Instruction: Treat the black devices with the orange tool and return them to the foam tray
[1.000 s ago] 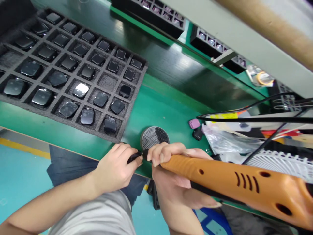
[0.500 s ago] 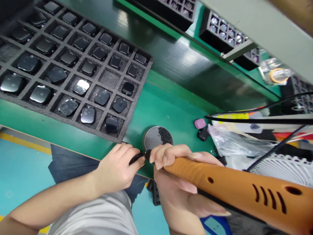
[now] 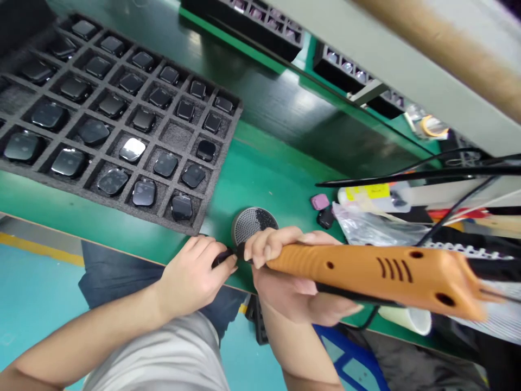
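Orange power tool point(image 3: 378, 274) clenched in R hand point(image 3: 285, 293), L hand point(image 3: 191, 277) pinching black part point(image 3: 223, 258).

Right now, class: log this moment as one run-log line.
left hand: small black part | right hand: orange handheld tool | nearby: round perforated disc

i see teal painted floor point(image 3: 36, 304) below, yellow stripe point(image 3: 40, 255) along it. green workbench point(image 3: 260, 179) runs across frame, glossy, light glare point(image 3: 305, 100) on darker section. pale grey shelf point(image 3: 391, 70) overhangs top right.
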